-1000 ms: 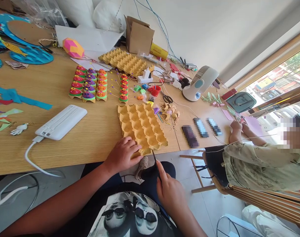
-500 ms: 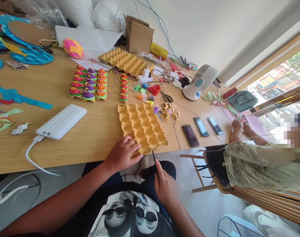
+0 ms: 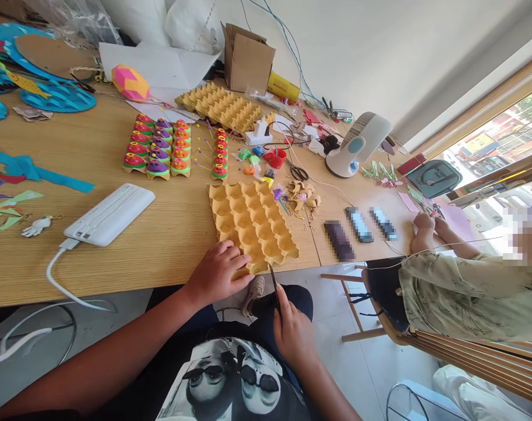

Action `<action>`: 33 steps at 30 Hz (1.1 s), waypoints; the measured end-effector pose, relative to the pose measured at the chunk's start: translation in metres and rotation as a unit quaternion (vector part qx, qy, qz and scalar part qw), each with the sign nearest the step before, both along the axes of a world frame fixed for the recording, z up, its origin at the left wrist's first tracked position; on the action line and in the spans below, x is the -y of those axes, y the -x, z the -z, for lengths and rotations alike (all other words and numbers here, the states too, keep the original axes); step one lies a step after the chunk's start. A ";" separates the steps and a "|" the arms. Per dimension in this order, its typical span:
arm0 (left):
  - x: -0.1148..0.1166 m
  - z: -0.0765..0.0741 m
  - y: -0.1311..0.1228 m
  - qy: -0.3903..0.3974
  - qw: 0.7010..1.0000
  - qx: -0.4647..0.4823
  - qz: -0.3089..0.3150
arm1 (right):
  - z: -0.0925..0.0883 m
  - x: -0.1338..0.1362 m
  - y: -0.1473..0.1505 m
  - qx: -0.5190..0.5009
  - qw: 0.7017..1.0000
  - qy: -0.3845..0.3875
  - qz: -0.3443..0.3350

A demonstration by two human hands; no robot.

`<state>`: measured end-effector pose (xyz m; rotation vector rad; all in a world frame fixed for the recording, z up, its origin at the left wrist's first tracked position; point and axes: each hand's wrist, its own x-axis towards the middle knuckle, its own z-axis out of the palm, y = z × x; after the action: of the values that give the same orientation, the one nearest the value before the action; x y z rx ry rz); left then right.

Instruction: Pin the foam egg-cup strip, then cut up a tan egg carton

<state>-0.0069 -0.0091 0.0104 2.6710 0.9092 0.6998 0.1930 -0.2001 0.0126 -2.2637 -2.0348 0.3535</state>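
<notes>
A yellow cardboard egg tray (image 3: 252,219) lies at the table's front edge, its near corner reaching just past the edge. My left hand (image 3: 217,270) grips the tray's near left side, fingers on top and the thumb along the near rim. In my right hand (image 3: 293,328) is a slim dark knife (image 3: 273,277), held below the table edge with its tip touching the tray's near rim. Most of the knife's handle is hidden by my fingers. Beyond the tray stand painted egg-cup strips in red (image 3: 137,143), purple (image 3: 159,149) and orange (image 3: 180,148).
Another egg tray (image 3: 220,108) sits farther back. Scissors (image 3: 298,171) and torn cardboard scraps (image 3: 304,196) are to the right, near a white fan (image 3: 358,143) and several phones (image 3: 359,224). A power bank (image 3: 110,215) lies left. Another person (image 3: 467,286) sits at right.
The view has shifted very slightly. Both hands, the knife and the egg tray keep practically the same positions.
</notes>
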 end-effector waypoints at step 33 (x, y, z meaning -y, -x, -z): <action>0.000 0.000 0.000 -0.010 1.000 0.004 0.000 | -0.032 0.008 0.004 0.030 0.999 0.039 0.000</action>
<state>-0.0067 -0.0089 0.0100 2.6839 0.9042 0.7237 0.1892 -0.2083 0.0442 -2.3468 -2.0846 0.3763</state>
